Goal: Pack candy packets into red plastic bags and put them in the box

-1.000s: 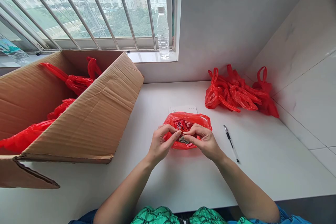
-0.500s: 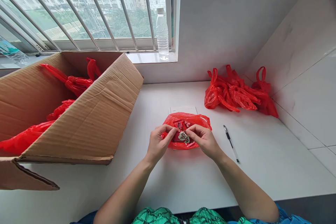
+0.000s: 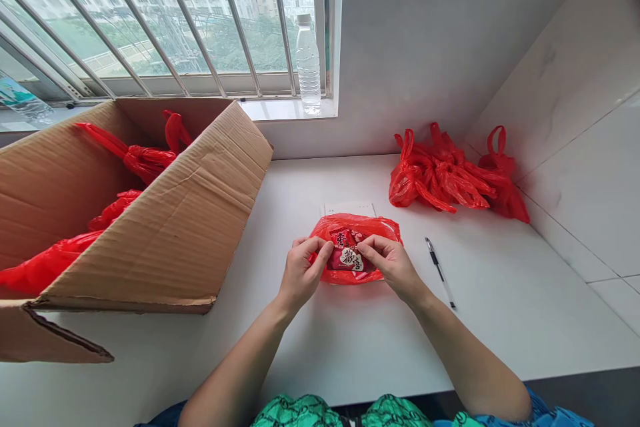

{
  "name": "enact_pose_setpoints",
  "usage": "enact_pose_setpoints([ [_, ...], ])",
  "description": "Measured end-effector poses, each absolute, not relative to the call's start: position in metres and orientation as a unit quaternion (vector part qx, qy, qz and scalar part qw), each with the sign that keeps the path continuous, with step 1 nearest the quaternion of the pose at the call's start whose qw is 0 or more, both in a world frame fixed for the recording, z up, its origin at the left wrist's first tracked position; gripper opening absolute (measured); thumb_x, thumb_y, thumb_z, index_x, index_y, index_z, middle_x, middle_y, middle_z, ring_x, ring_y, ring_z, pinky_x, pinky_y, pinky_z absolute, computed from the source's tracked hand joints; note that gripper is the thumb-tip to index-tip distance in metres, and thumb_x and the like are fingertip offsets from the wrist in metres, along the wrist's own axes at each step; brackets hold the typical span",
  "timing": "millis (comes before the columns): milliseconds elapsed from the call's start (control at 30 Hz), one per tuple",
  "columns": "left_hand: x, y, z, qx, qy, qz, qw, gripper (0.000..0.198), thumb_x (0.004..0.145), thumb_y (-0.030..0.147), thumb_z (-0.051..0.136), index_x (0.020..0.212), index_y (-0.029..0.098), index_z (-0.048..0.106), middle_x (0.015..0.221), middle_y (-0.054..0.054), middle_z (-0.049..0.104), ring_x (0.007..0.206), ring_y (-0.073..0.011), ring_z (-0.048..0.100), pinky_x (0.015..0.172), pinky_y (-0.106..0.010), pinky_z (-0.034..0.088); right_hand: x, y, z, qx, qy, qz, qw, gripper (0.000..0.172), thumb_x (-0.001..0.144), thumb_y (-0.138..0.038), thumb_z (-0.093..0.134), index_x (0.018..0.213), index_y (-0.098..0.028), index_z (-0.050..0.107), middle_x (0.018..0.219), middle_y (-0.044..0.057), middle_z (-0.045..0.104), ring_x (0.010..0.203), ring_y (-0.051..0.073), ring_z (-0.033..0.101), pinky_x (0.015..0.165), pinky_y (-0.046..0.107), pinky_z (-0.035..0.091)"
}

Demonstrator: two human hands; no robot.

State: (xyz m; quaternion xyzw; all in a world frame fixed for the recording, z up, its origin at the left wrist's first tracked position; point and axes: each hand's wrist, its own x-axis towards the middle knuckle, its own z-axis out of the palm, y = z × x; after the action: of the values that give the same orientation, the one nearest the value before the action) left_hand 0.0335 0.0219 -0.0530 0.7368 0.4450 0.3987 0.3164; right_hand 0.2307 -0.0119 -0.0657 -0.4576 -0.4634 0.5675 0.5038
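Observation:
In front of me lies a thin red plastic bag (image 3: 353, 221), its mouth spread open. Inside it is a dark red snack packet (image 3: 347, 258) printed with large black and white characters. My left hand (image 3: 306, 268) pinches at the packet's left side with thumb and forefinger. From the other side my right hand (image 3: 393, 261) pinches the packet near its upper right part. Both hands are closed, and whether bag film is also caught between the fingers is hard to see.
A cardboard box (image 3: 165, 233) holding red bags (image 3: 145, 160) stands at the left. Several tied red bags (image 3: 445, 177) sit against the back right wall. A pen (image 3: 440, 273) lies right of my hands; a white card (image 3: 350, 209) lies behind the bag. A bottle (image 3: 309, 67) stands on the windowsill.
My fingertips have moved slightly apart, and more of the packet's printed front shows between them. The bag has stayed where it was.

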Motion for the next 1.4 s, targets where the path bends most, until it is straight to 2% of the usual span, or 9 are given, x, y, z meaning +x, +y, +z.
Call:
enact_pose_setpoints([
  [167, 0.032, 0.023, -0.055, 0.733, 0.462, 0.395, 0.307, 0.038, 0.098, 0.040, 0.049, 0.068, 0.020, 0.063, 0.069, 0.002, 0.070, 0.070, -0.0145, 0.060, 0.091, -0.032, 0.041, 0.238, -0.011, -0.065, -0.493, -0.514, 0.505, 0.488, 0.033, 0.091, -0.051, 0.061, 0.082, -0.020, 0.069, 0.070, -0.001, 0.063, 0.062, 0.013, 0.055, 0.059, 0.025, 0.047],
  [433, 0.027, 0.027, -0.056, 0.734, 0.484, 0.395, 0.267, 0.025, 0.100, 0.037, 0.048, 0.100, 0.025, 0.070, 0.081, 0.003, 0.073, 0.078, -0.0146, 0.064, 0.095, -0.034, 0.038, 0.258, -0.008, -0.062, -0.609, -0.600, 0.259, 0.449, 0.031, 0.096, -0.043, 0.053, 0.082, -0.022, 0.071, 0.067, -0.001, 0.067, 0.059, 0.015, 0.059, 0.061, 0.027, 0.048],
  [533, 0.029, 0.026, -0.056, 0.746, 0.478, 0.387, 0.254, 0.022, 0.099, 0.036, 0.050, 0.100, 0.026, 0.070, 0.087, 0.003, 0.075, 0.081, -0.0154, 0.065, 0.094, -0.034, 0.039, 0.253, -0.005, -0.071, -0.580, -0.624, 0.317, 0.418, 0.032, 0.100, -0.039, 0.045, 0.109, -0.023, 0.072, 0.092, 0.003, 0.076, 0.078, 0.019, 0.071, 0.071, 0.030, 0.055],
  [667, 0.031, 0.025, -0.058, 0.776, 0.461, 0.364, 0.231, 0.020, 0.099, 0.034, 0.051, 0.099, 0.026, 0.069, 0.095, 0.003, 0.076, 0.082, -0.0151, 0.065, 0.094, -0.036, 0.038, 0.251, 0.001, -0.088, -0.608, -0.699, 0.172, 0.333, 0.030, 0.098, -0.023, 0.043, 0.115, -0.020, 0.069, 0.114, 0.007, 0.074, 0.102, 0.024, 0.069, 0.088, 0.037, 0.054],
  [867, 0.032, 0.025, -0.063, 0.835, 0.426, 0.289, 0.194, 0.021, 0.101, 0.031, 0.048, 0.098, 0.025, 0.067, 0.092, 0.003, 0.076, 0.077, -0.0130, 0.066, 0.103, -0.040, 0.032, 0.252, 0.009, -0.101, -0.649, -0.736, 0.048, 0.184, 0.026, 0.093, -0.017, 0.055, 0.115, -0.023, 0.067, 0.112, 0.005, 0.073, 0.098, 0.024, 0.067, 0.070, 0.031, 0.051],
  [1000, 0.032, 0.025, -0.065, 0.850, 0.415, 0.270, 0.180, 0.019, 0.101, 0.030, 0.048, 0.102, 0.027, 0.067, 0.107, 0.002, 0.074, 0.092, -0.0143, 0.069, 0.103, -0.039, 0.033, 0.249, 0.012, -0.102, -0.661, -0.736, 0.018, 0.145, 0.025, 0.096, -0.022, 0.053, 0.117, -0.027, 0.068, 0.107, 0.004, 0.073, 0.085, 0.021, 0.069, 0.059, 0.029, 0.045],
  [1133, 0.031, 0.025, -0.067, 0.848, 0.426, 0.270, 0.161, 0.019, 0.100, 0.031, 0.049, 0.109, 0.028, 0.066, 0.120, 0.000, 0.069, 0.105, -0.0167, 0.067, 0.103, -0.039, 0.035, 0.253, 0.012, -0.097, -0.661, -0.724, 0.015, 0.196, 0.027, 0.099, -0.029, 0.049, 0.115, -0.028, 0.071, 0.100, 0.003, 0.075, 0.081, 0.021, 0.070, 0.059, 0.029, 0.043],
  [1233, 0.031, 0.025, -0.066, 0.848, 0.431, 0.266, 0.157, 0.023, 0.101, 0.030, 0.048, 0.120, 0.029, 0.061, 0.125, -0.001, 0.067, 0.110, -0.0171, 0.065, 0.104, -0.039, 0.035, 0.257, 0.007, -0.088, -0.655, -0.679, 0.065, 0.325, 0.028, 0.099, -0.032, 0.049, 0.111, -0.024, 0.073, 0.099, 0.005, 0.076, 0.083, 0.021, 0.070, 0.067, 0.031, 0.048],
  [1400, 0.031, 0.026, -0.066, 0.842, 0.442, 0.271, 0.148, 0.028, 0.101, 0.032, 0.048, 0.127, 0.028, 0.055, 0.124, -0.003, 0.067, 0.099, -0.0168, 0.067, 0.104, -0.040, 0.035, 0.257, 0.001, -0.074, -0.549, -0.562, 0.379, 0.489, 0.032, 0.094, -0.046, 0.056, 0.097, -0.020, 0.074, 0.086, 0.004, 0.075, 0.074, 0.019, 0.068, 0.071, 0.031, 0.056],
])
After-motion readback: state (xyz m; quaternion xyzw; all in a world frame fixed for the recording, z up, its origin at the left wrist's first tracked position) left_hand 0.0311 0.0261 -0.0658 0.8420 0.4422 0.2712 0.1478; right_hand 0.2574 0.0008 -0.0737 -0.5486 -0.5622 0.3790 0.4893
